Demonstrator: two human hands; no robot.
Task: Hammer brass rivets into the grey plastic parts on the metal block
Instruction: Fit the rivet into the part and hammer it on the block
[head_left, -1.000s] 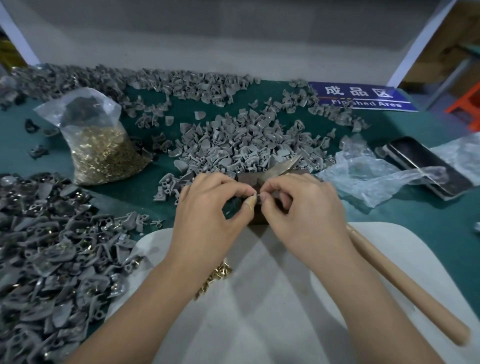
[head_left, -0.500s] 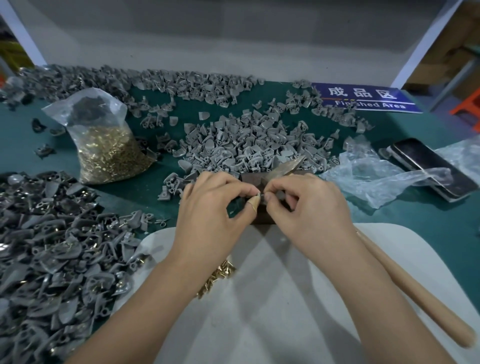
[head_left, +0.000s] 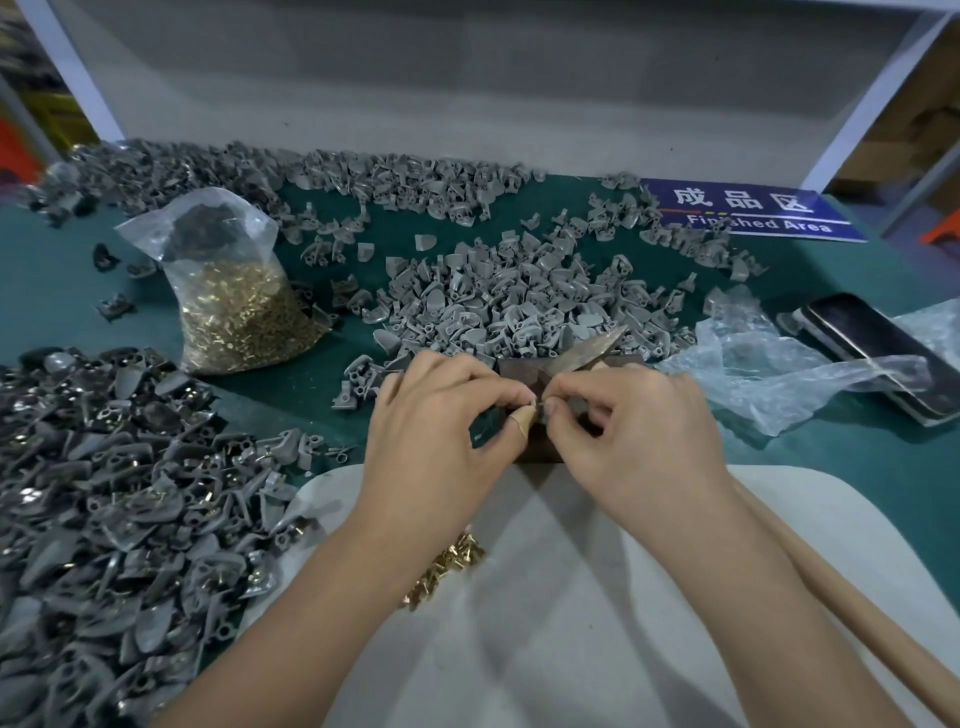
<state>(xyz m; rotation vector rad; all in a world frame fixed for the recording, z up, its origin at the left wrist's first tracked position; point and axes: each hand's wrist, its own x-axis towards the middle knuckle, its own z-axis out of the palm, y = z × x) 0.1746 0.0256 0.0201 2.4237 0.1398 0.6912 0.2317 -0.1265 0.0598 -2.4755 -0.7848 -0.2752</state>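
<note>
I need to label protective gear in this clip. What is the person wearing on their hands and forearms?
Both forearms are bare: no sleeves, gloves, watch or rings show. The left hand has a tan finger cot or tape wrap on its thumb tip. The right hand wears nothing.

A blue sign (head_left: 753, 210) lies flat at the desk's (head_left: 857, 457) far right edge, with white Chinese characters "成品区" above white English "Finished Area", partly covered by grey parts (head_left: 680, 234).
</note>
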